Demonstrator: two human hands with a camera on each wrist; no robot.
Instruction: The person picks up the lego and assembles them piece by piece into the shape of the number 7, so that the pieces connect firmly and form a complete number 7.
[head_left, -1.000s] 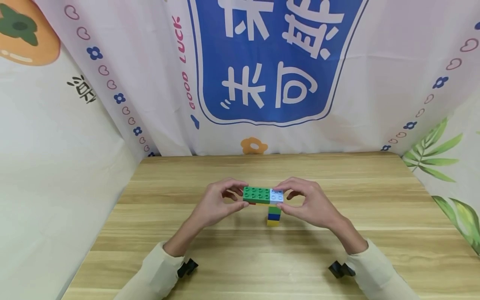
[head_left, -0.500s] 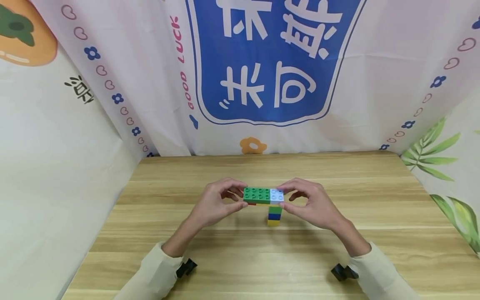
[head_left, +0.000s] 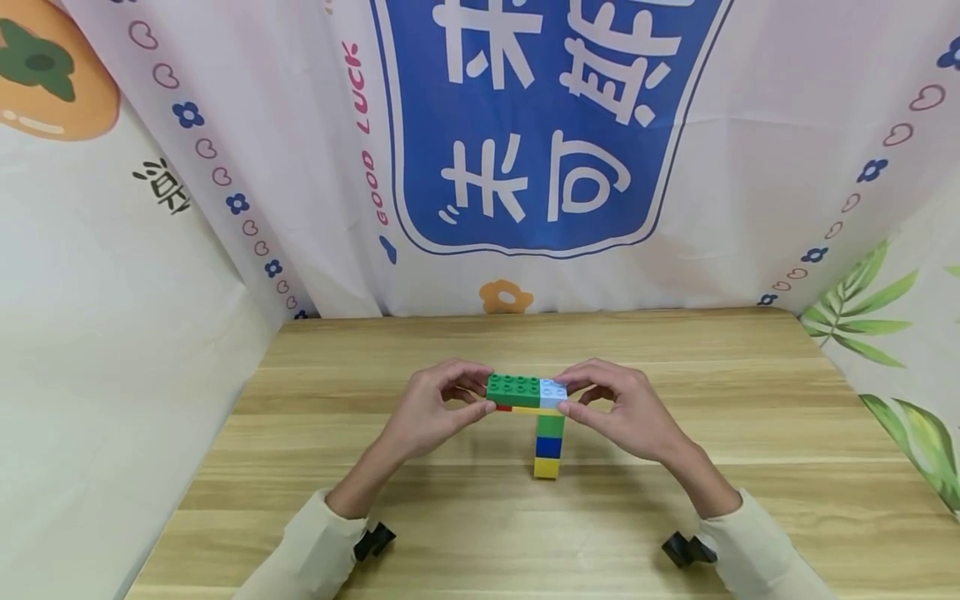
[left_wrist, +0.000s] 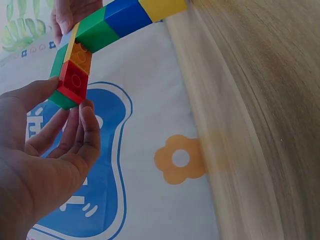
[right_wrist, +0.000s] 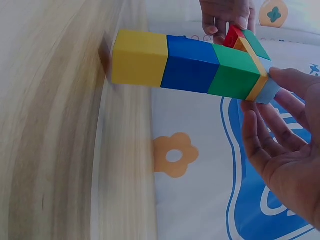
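Observation:
Toy building bricks are joined in a shape with a flat top and one leg. On top, a long green brick (head_left: 513,390) meets a light blue brick (head_left: 553,393). Under them sit a red brick (left_wrist: 74,80) and an orange-yellow brick (left_wrist: 80,57). Below the light blue end runs a column of a green brick (head_left: 551,427), a blue brick (head_left: 548,447) and a yellow brick (head_left: 546,468), lowest and close over the tabletop. My left hand (head_left: 438,406) pinches the green end between thumb and fingers. The light blue end is pinched by my right hand (head_left: 618,408).
A wood-grain table (head_left: 420,533) lies beneath the bricks. Behind it hangs a printed cloth (head_left: 697,208) that meets the back edge, with white cloth at both sides. Black pieces (head_left: 373,542) stick out by each sleeve cuff.
The column's lower end has swung toward me, so more of its front shows below the top bricks. Both hands keep their pinch on the ends. The head view has shifted slightly.

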